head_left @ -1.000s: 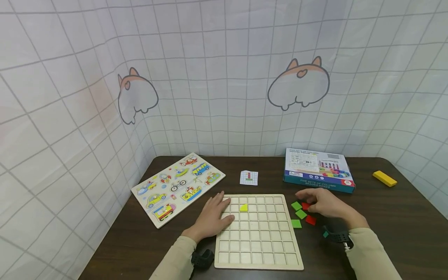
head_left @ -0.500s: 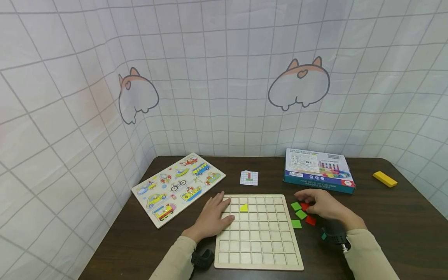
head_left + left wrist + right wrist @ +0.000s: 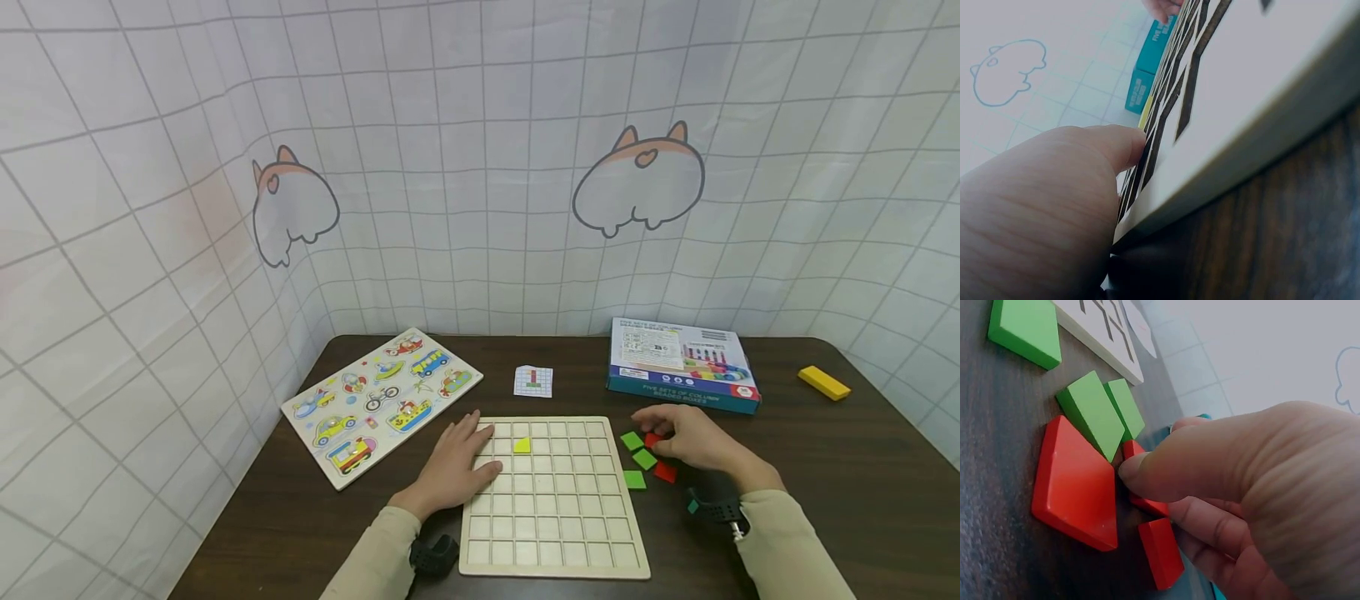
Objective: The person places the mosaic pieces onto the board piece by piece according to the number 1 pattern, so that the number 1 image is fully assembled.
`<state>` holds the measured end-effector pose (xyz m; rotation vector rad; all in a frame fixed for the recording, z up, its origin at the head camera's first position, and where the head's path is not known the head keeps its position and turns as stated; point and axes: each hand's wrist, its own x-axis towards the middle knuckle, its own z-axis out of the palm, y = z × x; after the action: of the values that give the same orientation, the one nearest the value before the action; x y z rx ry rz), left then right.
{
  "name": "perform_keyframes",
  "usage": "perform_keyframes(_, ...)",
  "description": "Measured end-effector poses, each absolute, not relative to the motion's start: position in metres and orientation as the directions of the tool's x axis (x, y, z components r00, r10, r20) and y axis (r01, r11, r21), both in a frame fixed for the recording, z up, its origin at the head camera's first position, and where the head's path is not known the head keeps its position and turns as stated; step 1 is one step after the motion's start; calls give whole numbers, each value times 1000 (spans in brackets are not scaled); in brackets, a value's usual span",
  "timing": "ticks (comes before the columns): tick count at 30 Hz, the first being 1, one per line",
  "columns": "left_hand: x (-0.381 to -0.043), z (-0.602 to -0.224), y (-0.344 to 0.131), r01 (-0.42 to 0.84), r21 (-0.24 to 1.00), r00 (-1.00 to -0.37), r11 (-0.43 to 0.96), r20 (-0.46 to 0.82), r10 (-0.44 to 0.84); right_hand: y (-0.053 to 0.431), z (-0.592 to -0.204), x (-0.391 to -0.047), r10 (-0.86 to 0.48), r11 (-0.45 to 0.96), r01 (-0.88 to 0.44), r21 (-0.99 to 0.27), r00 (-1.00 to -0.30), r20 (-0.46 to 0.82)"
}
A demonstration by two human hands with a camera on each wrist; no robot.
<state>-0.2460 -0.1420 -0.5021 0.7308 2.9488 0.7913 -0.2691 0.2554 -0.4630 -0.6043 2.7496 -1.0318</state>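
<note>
Dark brown wood grain ran right across the tabletop (image 3: 262, 533), its far corners rounded off, and behind it hung a pale cloth (image 3: 450, 208) ruled in grey squares, two cartoon animal rumps drawn on it! Over at the far edge, right of centre, sat the box (image 3: 684, 364), and there was the lettering along its teal side: "FIVE SETS OF COLUMN BEADED BOXES". Its smaller print was too tiny to read. A card (image 3: 533, 381) by the middle of the far edge carried a grid with a red and green figure; towards the far left corner lay a picture puzzle (image 3: 382, 404) of vehicles, and near the far right corner a yellow block (image 3: 824, 382).

Now the hands! Nearer the middle of the tabletop's near edge lay the gridded board (image 3: 555, 528), one yellow tile (image 3: 522, 446) in its squares. The left hand (image 3: 450, 469) lay over the board's left edge, fingers stretched out. Just beyond the board's right side were green tiles (image 3: 644, 459) and red tiles (image 3: 665, 472), and there was the right hand (image 3: 701, 439), fingers bent, thumb right at one red tile; whether it pinched that tile, the views could not tell.
</note>
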Motion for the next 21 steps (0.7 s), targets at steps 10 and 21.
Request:
perform_keyframes(10, -246, -502, -142, 434, 479, -892, 763, 113, 437, 255, -464, -271, -394, 689, -313, -654, -919, 24)
perform_keyframes(21, -246, -501, -142, 436, 481, -891, 761, 110, 441, 264, -466, -274, -343, 733, -300, -611, -938, 49)
